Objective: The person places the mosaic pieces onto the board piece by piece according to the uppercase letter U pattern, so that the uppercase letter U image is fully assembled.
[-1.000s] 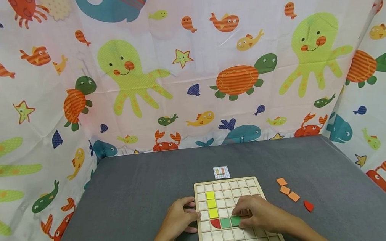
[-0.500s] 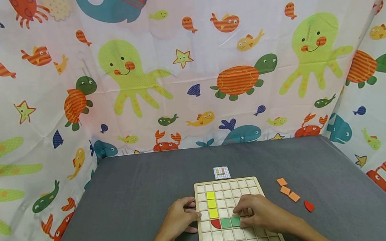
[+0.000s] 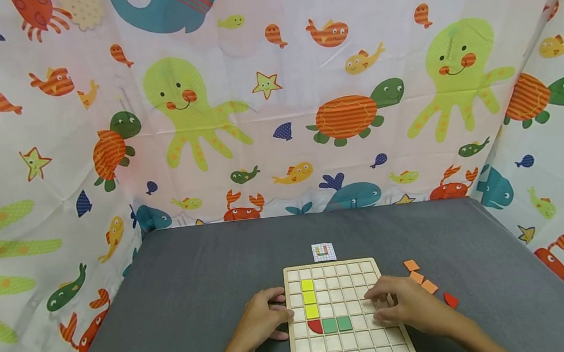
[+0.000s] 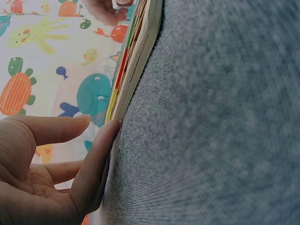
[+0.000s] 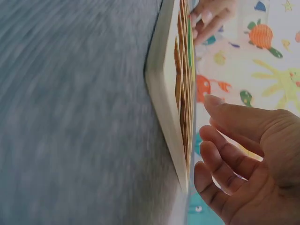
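One hand, the left hand [image 3: 260,320], touches the left edge of the grid board [image 3: 340,309] with fingers mostly extended, seemingly steadying it; the board lies flat on grey cloth [image 3: 210,277]; three yellow tiles [image 3: 310,297] fill cells in one column, a curved red piece [image 3: 316,327] in the next cell nearer the person; a small pattern card [image 3: 324,252] lies just beyond the far edge; two green tiles [image 3: 329,325] sit beside that red; the right hand [image 3: 405,304] hovers over the board's right side, fingers loosely bent and apart, holding nothing; three orange tiles [image 3: 430,286] and a loose red piece [image 3: 451,300] lie on the cloth, farther right; laying the greens looks done, and the next move probably calls for pinching the loose red, turning it to suit and seating it beside them.
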Tool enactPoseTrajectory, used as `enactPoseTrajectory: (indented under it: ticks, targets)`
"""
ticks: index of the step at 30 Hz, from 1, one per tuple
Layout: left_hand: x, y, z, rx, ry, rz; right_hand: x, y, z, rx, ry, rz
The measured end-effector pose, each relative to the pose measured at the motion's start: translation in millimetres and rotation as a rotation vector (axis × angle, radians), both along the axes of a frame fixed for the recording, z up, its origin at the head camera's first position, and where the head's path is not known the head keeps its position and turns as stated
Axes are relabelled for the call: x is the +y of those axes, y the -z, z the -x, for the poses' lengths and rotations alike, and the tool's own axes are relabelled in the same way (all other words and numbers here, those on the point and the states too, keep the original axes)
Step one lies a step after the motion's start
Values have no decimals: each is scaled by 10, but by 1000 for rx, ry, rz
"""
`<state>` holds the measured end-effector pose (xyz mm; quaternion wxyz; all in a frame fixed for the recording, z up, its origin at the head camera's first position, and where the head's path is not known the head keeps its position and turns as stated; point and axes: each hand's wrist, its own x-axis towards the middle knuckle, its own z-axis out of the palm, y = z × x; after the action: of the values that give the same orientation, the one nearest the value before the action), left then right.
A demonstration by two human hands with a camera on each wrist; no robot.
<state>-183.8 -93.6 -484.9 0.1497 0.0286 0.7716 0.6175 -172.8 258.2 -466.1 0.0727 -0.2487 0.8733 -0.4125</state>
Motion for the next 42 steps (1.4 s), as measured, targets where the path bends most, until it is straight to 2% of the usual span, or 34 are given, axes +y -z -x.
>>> enactPoseTrajectory:
  ticks: [7,14,18,26,29,33,42]
  targets:
    - [4,-4,9,-4,3,4,230,32,0,95,80,-42]
    - [8,-12,8,-8,0,9,432,11,-34,65,209,-113]
    - [8,-9,7,-7,0,9,551,30,-48,127,227,-130]
    - [9,-14,0,-6,-2,4,754,97,-88,221,263,-79]
    - [10,-15,-1,-9,-1,4,842,108,-99,179,286,-74]
    - [11,-8,4,-9,1,6,961,84,-118,84,336,-141]
    - [9,-17,0,-9,-3,12,1153,49,-120,27,375,-253]
